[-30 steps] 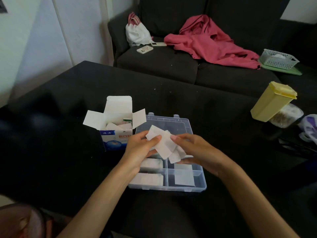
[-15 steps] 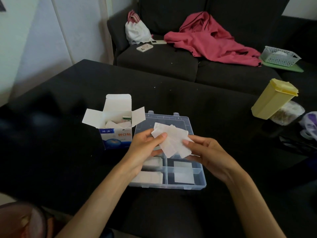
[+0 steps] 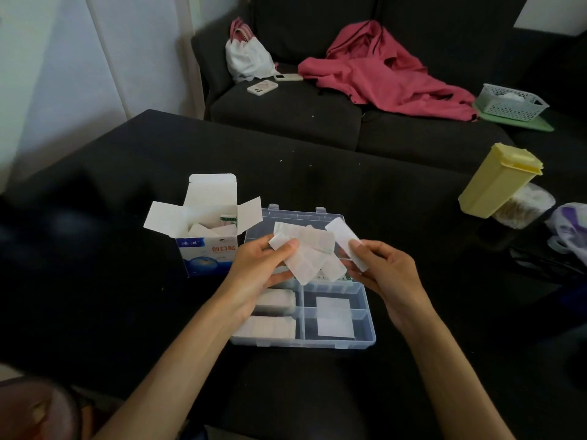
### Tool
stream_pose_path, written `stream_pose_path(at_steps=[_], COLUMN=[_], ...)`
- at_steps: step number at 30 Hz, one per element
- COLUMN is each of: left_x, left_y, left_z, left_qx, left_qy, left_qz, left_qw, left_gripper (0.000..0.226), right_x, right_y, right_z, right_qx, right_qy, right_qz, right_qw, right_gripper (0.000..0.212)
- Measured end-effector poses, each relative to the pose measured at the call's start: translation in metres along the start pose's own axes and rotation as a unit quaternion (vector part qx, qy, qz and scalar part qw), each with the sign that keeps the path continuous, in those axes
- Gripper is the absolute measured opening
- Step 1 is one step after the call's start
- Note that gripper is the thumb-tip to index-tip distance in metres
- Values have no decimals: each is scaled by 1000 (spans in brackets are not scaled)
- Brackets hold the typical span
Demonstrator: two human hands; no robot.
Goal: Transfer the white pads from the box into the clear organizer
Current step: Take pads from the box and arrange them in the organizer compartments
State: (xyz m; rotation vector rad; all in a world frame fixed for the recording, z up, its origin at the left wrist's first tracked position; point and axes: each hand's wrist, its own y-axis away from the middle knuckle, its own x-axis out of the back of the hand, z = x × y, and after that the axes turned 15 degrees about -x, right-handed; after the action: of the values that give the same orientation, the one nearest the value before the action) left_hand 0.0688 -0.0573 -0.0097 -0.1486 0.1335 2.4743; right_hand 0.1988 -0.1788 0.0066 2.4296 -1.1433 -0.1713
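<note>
White pads are being held in a loose fan [image 3: 306,254] above the clear organizer [image 3: 365,341], pinched between the thumb and curled fingers of the left hand [image 3: 260,268]. The right hand [image 3: 386,269] is pinching a single pad [image 3: 346,241] between thumb and forefinger, holding it just apart from the fan, with its other fingers curling underneath. Judging by that split, the person is peeling one pad off the bunch so it can be laid flat in a compartment instead of being dropped in as a clump.

Both hands are hovering over the far half of the organizer, which is sitting open on the black table [image 3: 111,296] with its lid tilting back. Its near compartments are already holding stock: two stacks of pads [image 3: 270,327] are lying in the near left cells, and flat white squares [image 3: 333,319] are lying in the near right ones. The far cells are mostly hidden behind the hands, so what they contain cannot be told.

Just left of the organizer, almost touching it, the cardboard box [image 3: 206,249] is standing with all its flaps spread open, and a few more pads are showing inside. That puts the job partway along. Keeping the box close beside the tray is making each reach short.

Off to the right a yellow lidded container [image 3: 498,182] is leaning against a clear tub, well apart from the work.
</note>
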Motion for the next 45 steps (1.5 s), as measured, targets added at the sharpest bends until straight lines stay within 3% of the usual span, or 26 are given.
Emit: stream_pose_path(at_steps=[3,7,12,15,22,26,30,33,37,39,42,45], left_x=[-3,-4,2,4,4,4,1,-1,2,4,4,2], left_y=[0,1,1,0,-1,0,2,3,3,2,3,3], left_z=[0,0,3,6,-6,-11,-18,-21,-22,-22,-21,-22], left_qx=[-15,-17,-1,17,-87,-137,-164,-181,-191,-188,-184,-193], left_qy=[-25,-32,19,48,-118,-172,-246,-308,-318,-312,-335,-357], left_qz=[23,30,4,-38,-54,-58,-29,-1,21,30,48,55], left_qw=[999,999,1000,998,988,974,955,934,929,931,923,912], left_gripper=[26,33,24,12,3,11,22,23,30,34,44,52], right_x=[-8,-10,0,2,-16,-18,-18,-22,-23,-20,-19,-19], right_y=[5,10,4,1,6,8,6,4,6,8,11,12], right_z=[1,-2,-3,-1,-1,-4,7,14,8,4,1,0], right_qx=[-4,-29,-1,20,0,-36,35,35,-41,-64,-63,-41], right_qy=[53,29,-18,26,118,114,186,200,129,106,99,109], right_qz=[-72,-174,-103,-60,-149,-163,-143,-117,-164,-189,-217,-221], right_qw=[996,984,995,998,982,979,971,972,977,974,969,968], right_gripper=[13,23,25,22,15,24,14,20,14,23,34,26])
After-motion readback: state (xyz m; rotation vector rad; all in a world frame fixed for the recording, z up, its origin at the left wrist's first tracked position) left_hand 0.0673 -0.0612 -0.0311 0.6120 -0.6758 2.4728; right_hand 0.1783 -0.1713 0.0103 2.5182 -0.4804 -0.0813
